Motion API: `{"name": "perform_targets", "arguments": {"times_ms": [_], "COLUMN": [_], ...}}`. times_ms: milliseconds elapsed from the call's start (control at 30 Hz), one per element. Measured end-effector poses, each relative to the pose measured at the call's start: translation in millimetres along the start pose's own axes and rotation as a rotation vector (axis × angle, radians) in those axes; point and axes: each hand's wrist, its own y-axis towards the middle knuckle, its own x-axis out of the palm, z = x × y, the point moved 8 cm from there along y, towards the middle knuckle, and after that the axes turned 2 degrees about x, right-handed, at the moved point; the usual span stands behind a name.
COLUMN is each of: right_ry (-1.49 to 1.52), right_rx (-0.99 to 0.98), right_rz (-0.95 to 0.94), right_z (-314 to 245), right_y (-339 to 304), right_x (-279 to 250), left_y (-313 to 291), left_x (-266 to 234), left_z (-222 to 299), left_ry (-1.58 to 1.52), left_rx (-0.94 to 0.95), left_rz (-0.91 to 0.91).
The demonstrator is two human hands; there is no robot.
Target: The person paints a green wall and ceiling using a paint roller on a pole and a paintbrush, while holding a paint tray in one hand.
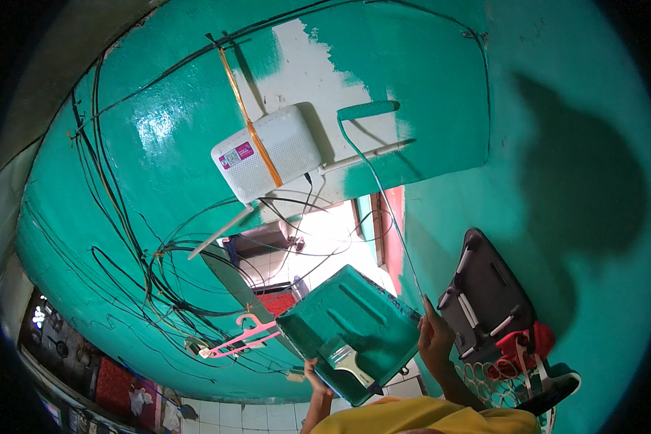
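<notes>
My left hand point(318, 377) grips the near left edge of a paint tray point(383, 311) coated with green paint. A flat paintbrush point(349, 362) with pale bristles lies across the tray's near end. My right hand point(435, 334), beside the tray's right side, is closed round the lower end of a long-framed paint roller point(369, 163). Its green sleeve is raised by the wall; whether it touches the wall, I cannot tell. Around it is a whitish patch point(304, 65) among the green paint. A white router point(271, 155) hangs there from an orange strap.
Loose black cables point(152, 267) run down the left wall and loop across the opening. A pink clothes hanger point(246, 336) hangs left of the tray. On the right, a folded dark table point(484, 296) leans near a red item point(521, 351). Below left is a stove point(61, 343).
</notes>
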Motion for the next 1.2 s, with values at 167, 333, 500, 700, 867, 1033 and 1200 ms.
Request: {"name": "perform_targets", "arguments": {"times_ms": [167,333,500,700,867,1033,1200], "right_ry": [-0.073,0.092,0.149,0.008,-0.068,0.087,0.156], "right_rx": [-0.081,-0.070,-0.131,0.002,0.029,0.029,-0.046], "right_rz": [0.087,0.129,0.202,0.113,0.067,0.074,0.189], "right_z": [-10,-46,-25,12,32,36,-3], "right_y": [44,102,76,17,2,46,119], "right_x": [3,1,-8,-33,-34,-26,-32], "left_y": [6,14,-7,2,5,6,3], "left_x": [-2,-18,14,-5,2,-1,2], "left_z": [-6,-14,-2,-5,-5,-10,-7], "left_ry": [-0.025,-0.037,-0.005,0.000,-0.009,0.004,0.009], "left_rx": [-0.027,-0.072,-0.055,-0.051,-0.041,-0.079,-0.041], "left_rz": [0.035,0.042,0.030,0.027,-0.009,0.020,0.006]}}
